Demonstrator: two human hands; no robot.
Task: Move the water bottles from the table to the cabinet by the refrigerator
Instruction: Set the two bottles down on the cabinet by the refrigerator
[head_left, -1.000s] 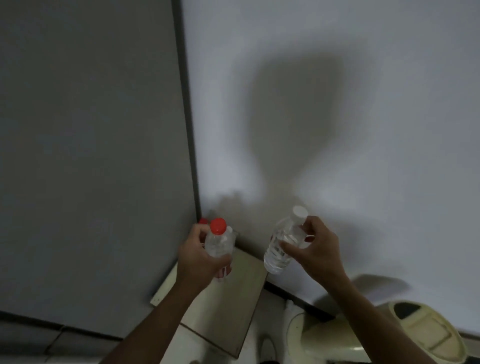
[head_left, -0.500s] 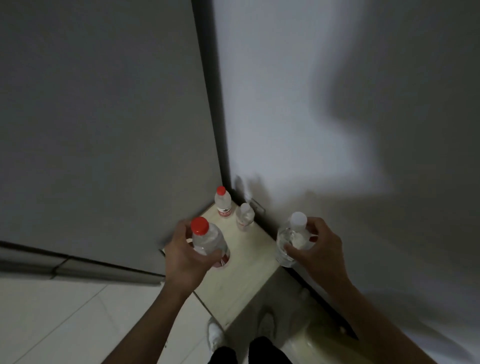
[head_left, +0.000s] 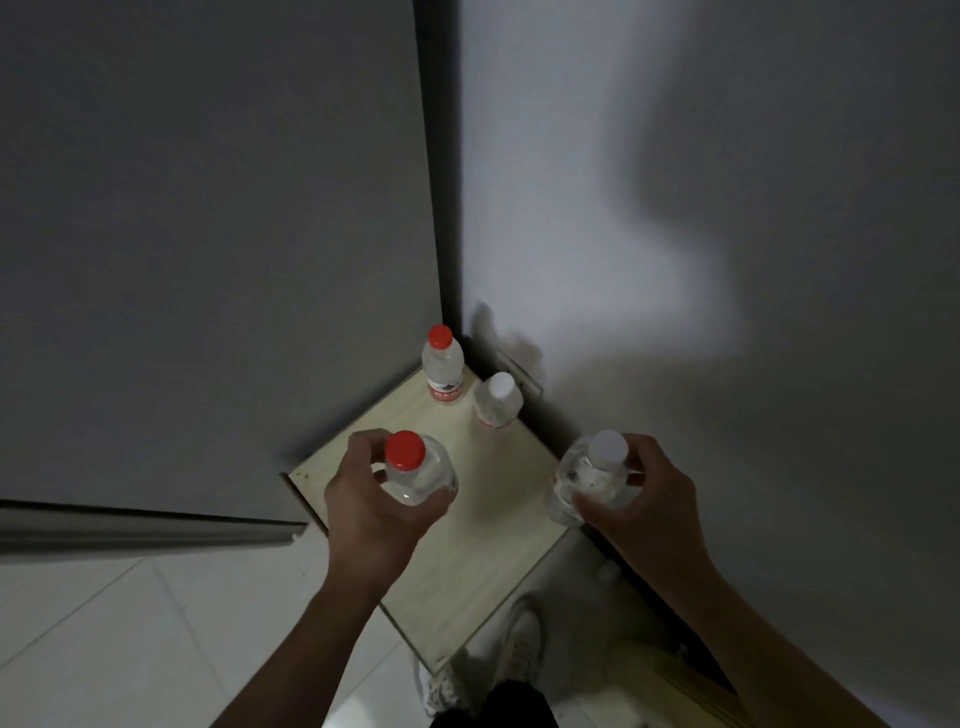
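Note:
My left hand (head_left: 371, 512) grips a clear water bottle with a red cap (head_left: 418, 470) over the light wooden cabinet top (head_left: 483, 540). My right hand (head_left: 644, 501) holds a second clear bottle with a white cap (head_left: 589, 478) above the cabinet's right edge. Two more bottles stand upright at the cabinet's far corner: a red-capped bottle with a red label (head_left: 442, 366) and, just right of it, a white-capped bottle (head_left: 497, 400).
The grey refrigerator side (head_left: 208, 260) rises on the left, touching the cabinet. A white wall (head_left: 675, 234) stands behind and to the right. White floor tiles (head_left: 130, 639) lie at lower left. My shoes (head_left: 522, 644) stand just in front of the cabinet.
The view has tilted down and closed in on the cabinet. Both hands with their bottles have come lower over the top. The two bottles at the far corner now show fully.

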